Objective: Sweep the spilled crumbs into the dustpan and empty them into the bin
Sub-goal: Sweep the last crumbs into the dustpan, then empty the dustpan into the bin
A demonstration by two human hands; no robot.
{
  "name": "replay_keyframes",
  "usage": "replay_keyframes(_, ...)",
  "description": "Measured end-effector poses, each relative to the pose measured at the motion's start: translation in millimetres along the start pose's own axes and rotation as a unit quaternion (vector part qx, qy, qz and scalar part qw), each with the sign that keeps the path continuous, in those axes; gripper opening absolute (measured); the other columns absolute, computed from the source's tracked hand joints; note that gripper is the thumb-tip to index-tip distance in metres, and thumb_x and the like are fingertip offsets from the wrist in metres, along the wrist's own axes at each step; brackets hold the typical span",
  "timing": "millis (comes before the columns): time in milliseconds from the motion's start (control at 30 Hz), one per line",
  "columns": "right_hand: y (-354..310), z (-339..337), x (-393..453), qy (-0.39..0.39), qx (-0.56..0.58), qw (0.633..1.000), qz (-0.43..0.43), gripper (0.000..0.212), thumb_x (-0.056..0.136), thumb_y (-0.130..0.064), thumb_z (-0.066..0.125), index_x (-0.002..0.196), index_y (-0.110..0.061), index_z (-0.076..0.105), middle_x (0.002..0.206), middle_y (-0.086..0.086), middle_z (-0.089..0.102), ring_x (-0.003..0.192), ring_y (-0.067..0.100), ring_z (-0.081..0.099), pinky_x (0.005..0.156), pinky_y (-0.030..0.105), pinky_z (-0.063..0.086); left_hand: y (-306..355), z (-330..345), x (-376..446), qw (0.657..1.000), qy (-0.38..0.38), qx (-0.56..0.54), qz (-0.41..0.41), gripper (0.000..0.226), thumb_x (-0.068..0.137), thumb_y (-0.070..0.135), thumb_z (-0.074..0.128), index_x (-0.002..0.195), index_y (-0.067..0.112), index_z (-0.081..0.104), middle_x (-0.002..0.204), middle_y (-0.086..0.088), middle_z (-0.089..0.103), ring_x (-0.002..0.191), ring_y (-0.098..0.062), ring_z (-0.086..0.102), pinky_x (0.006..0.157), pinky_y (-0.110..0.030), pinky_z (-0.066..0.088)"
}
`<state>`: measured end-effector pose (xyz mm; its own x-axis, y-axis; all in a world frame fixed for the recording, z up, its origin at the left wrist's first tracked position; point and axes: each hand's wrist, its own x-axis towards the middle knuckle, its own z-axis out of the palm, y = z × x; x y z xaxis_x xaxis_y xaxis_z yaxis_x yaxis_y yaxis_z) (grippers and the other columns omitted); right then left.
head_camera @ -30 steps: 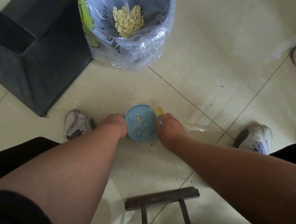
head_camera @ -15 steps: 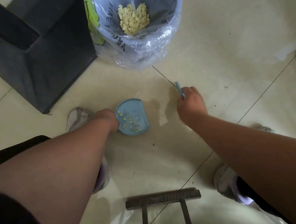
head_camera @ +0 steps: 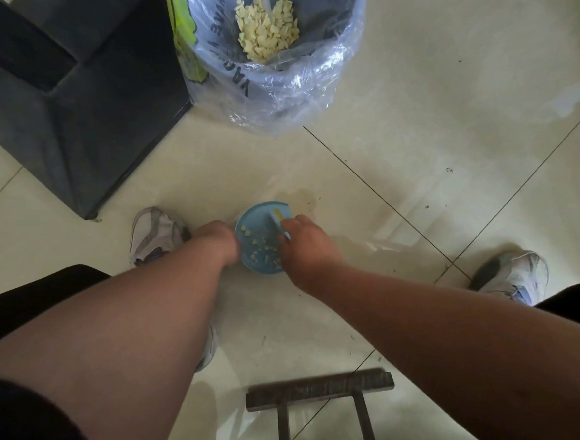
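Back at the dustpan (head_camera: 261,252) from farther right, right hand (head_camera: 305,242) grips small brush (head_camera: 278,224) over crumbs (head_camera: 263,251); left hand (head_camera: 214,240) clasps pan's left edge, bin (head_camera: 270,59) at far centre.

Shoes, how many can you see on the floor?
2 for sure. One sneaker is left of the blue dustpan, one sneaker is at the far right. The dark shape at the right edge may be another.

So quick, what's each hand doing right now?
Left hand: closed on the edge of the round blue plastic dustpan.
Right hand: closed around the small blue brush over the dustpan.
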<state>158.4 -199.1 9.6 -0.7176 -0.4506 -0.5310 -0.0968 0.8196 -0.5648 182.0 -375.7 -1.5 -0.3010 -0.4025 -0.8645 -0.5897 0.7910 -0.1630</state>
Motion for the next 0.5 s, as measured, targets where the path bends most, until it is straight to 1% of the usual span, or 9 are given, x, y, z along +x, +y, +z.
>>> replay_keyframes(67,-6,-8,2,0.025,0.024,0.999,0.011,0.024,0.1,-0.017,0.048,0.113,-0.006,0.066,0.106,0.013,0.058,0.095,0.032,0.057,0.073,0.031,0.036,-3,-2,6,1.0,-0.018,0.005,0.018,0.041,0.099,0.029,0.054,0.131,0.008,0.069,0.135,-0.013,0.067,0.12,-0.031,0.066,0.08,-0.03,0.047)
replay_keyframes(167,-4,-42,6,0.06,0.051,0.997,0.011,0.019,0.098,-0.017,0.052,0.1,-0.007,0.068,0.098,0.013,0.061,0.092,0.033,0.059,0.07,0.03,0.032,-1,-14,5,0.997,-0.02,-0.043,0.052,0.039,0.098,0.035,0.055,0.123,0.011,0.073,0.126,-0.011,0.071,0.114,-0.03,0.068,0.081,-0.028,0.047)
replay_keyframes(233,1,-75,6,0.07,0.063,0.995,0.016,0.02,0.096,-0.018,0.056,0.103,-0.012,0.073,0.1,0.01,0.069,0.089,0.027,0.06,0.07,0.027,0.035,5,-27,-9,0.994,-0.015,-0.079,0.078,0.037,0.099,0.036,0.057,0.116,0.009,0.075,0.119,-0.011,0.074,0.11,-0.03,0.07,0.085,-0.028,0.052)
replay_keyframes(300,6,-109,2,0.057,0.07,0.995,0.042,0.022,0.094,-0.022,0.058,0.107,-0.019,0.075,0.096,0.005,0.073,0.083,0.023,0.063,0.069,0.025,0.043,13,-38,-24,0.989,-0.003,-0.107,0.102,0.034,0.099,0.035,0.059,0.11,0.008,0.077,0.107,-0.009,0.078,0.101,-0.028,0.074,0.09,-0.032,0.058)
replay_keyframes(367,9,-139,-6,0.044,0.089,0.993,0.058,0.021,0.094,-0.024,0.059,0.107,-0.023,0.076,0.093,0.005,0.075,0.078,0.02,0.065,0.067,0.026,0.05,19,-48,-40,0.985,-0.006,-0.121,0.124,0.03,0.102,0.031,0.058,0.106,0.008,0.077,0.096,-0.007,0.077,0.087,-0.025,0.073,0.086,-0.032,0.06)
replay_keyframes(433,5,-166,-17,0.049,0.109,0.991,0.053,0.019,0.094,-0.022,0.06,0.102,-0.022,0.077,0.092,0.008,0.076,0.072,0.017,0.062,0.061,0.024,0.05,25,-62,-60,0.982,-0.008,-0.123,0.142,0.028,0.104,0.027,0.056,0.101,0.006,0.076,0.095,-0.008,0.078,0.082,-0.027,0.072,0.082,-0.033,0.059)
replay_keyframes(500,-6,-191,-30,0.064,0.12,0.99,0.042,0.018,0.094,-0.019,0.061,0.1,-0.019,0.078,0.092,0.007,0.076,0.069,0.015,0.06,0.054,0.019,0.047,30,-78,-81,0.975,-0.006,-0.146,0.168,0.026,0.103,0.023,0.056,0.096,0.005,0.074,0.101,-0.015,0.08,0.075,-0.028,0.068,0.077,-0.034,0.058)
